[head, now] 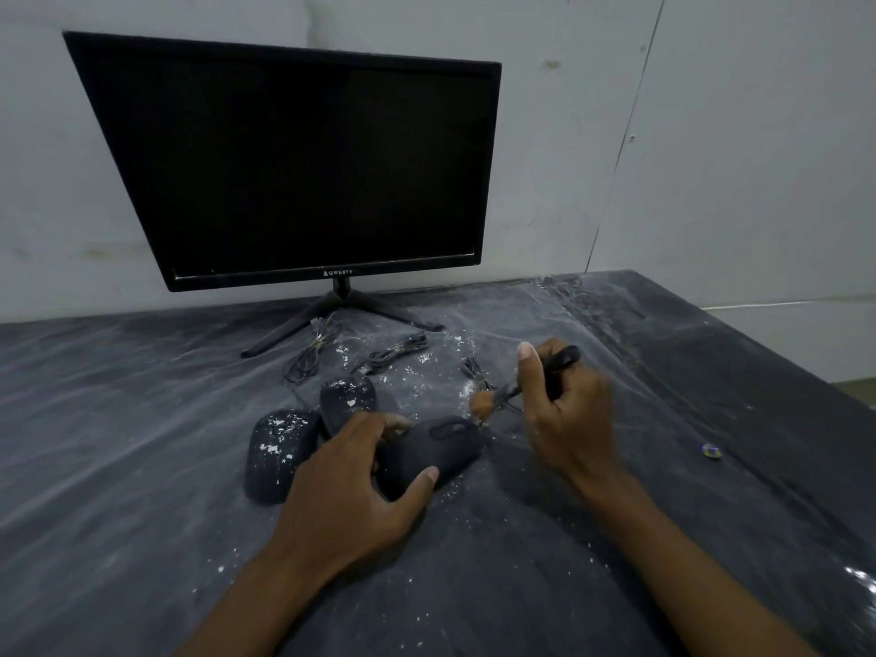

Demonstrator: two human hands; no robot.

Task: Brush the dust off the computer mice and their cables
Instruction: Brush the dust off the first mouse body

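While the left hand (353, 471) grips the nearest mouse (429, 455) on the worktop (142, 467), right hand (564, 405) pinches the brush (521, 386) by its cable; flicked dust could resettle on mice

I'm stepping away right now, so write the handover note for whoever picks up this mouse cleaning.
Left hand grips the right-hand mouse, steadying it on the table.
Right hand holds the brush, its bristles at that mouse's front end, by its cable.
Done: the held mouse looks mostly free of white flakes.
Left: the left mouse and the middle mouse both carry white specks. The two cable bundles near the monitor stand lie among scattered flakes and look unbrushed, though I can't be sure.
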